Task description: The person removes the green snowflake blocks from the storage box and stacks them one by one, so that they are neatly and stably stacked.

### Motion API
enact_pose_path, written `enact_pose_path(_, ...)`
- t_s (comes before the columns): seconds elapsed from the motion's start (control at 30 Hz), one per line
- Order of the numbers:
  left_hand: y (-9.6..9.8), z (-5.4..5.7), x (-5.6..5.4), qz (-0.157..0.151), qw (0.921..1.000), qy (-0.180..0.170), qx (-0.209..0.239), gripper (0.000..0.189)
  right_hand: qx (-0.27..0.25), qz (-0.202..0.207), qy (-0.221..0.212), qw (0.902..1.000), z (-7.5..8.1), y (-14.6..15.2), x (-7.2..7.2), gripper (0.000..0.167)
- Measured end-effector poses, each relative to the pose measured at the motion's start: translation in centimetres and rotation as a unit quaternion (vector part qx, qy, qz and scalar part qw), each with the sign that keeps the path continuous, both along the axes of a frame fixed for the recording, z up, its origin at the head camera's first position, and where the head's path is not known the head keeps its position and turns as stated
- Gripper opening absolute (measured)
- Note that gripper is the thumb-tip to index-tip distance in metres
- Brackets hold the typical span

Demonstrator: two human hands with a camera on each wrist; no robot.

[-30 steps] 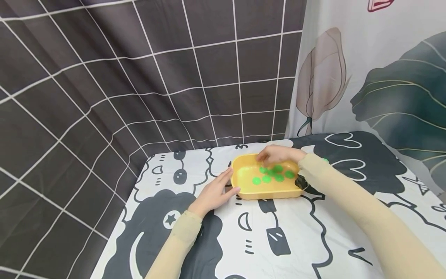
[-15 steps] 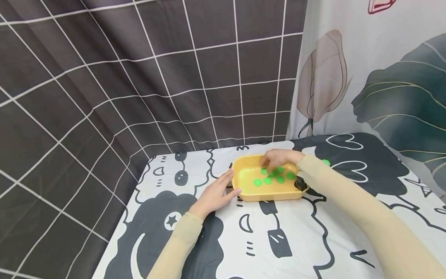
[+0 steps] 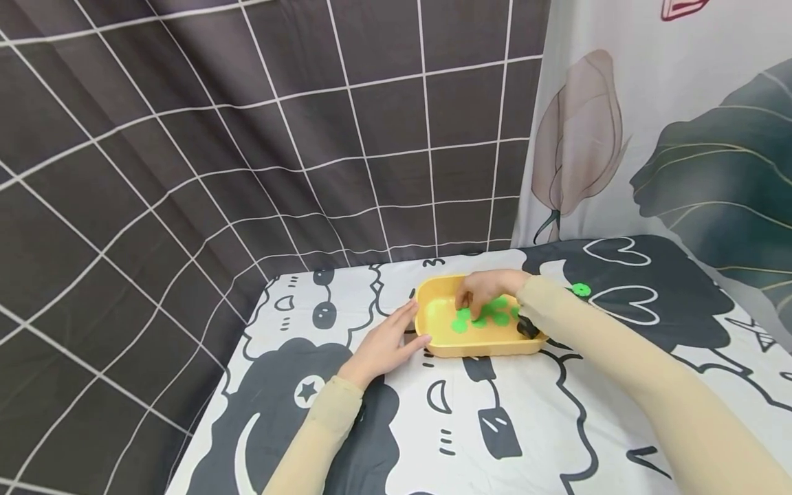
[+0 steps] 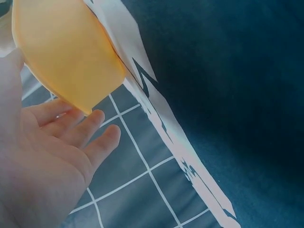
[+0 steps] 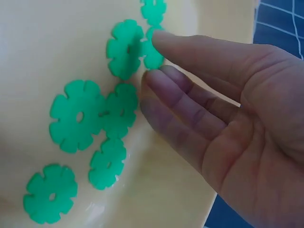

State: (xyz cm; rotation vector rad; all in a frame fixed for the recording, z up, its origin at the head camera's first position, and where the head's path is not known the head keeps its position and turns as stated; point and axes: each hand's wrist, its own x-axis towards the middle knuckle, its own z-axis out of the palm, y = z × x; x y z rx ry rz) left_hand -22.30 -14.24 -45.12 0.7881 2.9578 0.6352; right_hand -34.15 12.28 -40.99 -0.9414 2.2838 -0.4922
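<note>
A yellow plastic tray point(image 3: 482, 350) stands on the patterned cloth. Inside lie several green plastic snowflake discs point(image 5: 78, 116) with notched edges and centre holes, some overlapping. My left hand point(image 3: 383, 349) rests against the tray's left end, fingers extended along it and thumb at the front corner. My right hand point(image 3: 489, 287) reaches down into the tray, its fingertips among the discs. In the right wrist view, thumb and bent fingers come close on either side of one green disc point(image 5: 153, 52); I cannot tell whether they pinch it.
A single green disc point(image 3: 581, 289) lies on the cloth point(image 3: 588, 385) right of the tray, behind the right forearm. A dark gridded curtain point(image 3: 346, 137) hangs behind and to the left, a leaf-print curtain point(image 3: 699, 158) at the right. A black wrist camera point(image 3: 528, 327) overlaps the tray's right end.
My right hand has gone lower into the tray and its fingers have come down among the discs. My left hand stays at the tray's left end.
</note>
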Motion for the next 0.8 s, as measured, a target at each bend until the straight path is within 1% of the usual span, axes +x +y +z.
enact_pose_path(0.13, 0.1, 0.0, 0.0, -0.002, 1.0, 0.002, 0.002, 0.083, -0.002, 0.017, -0.013, 0.9998, -0.6, -0.4, -0.1, 0.032)
enact_pose_path(0.3, 0.1, 0.1, 0.0, -0.001, 1.0, -0.002, -0.002, 0.083, 0.01, 0.024, -0.011, 0.9996, -0.9, -0.9, -0.1, 0.026)
enact_pose_path(0.47, 0.1, 0.1, 0.0, -0.003, 1.0, 0.006, -0.003, 0.082, 0.029, 0.005, -0.015, 0.9995, -1.1, -1.0, -0.2, 0.024)
enact_pose_path(0.57, 0.1, 0.0, -0.1, -0.003, 0.9999, 0.01, -0.002, 0.081, 0.032, -0.002, -0.015, 0.9994, -1.2, -1.0, -0.3, 0.025)
enact_pose_path(0.8, 0.1, 0.0, -0.1, -0.003, 1.0, 0.008, 0.003, 0.083, 0.033, -0.014, -0.018, 0.9992, -1.3, -0.9, -0.2, 0.026)
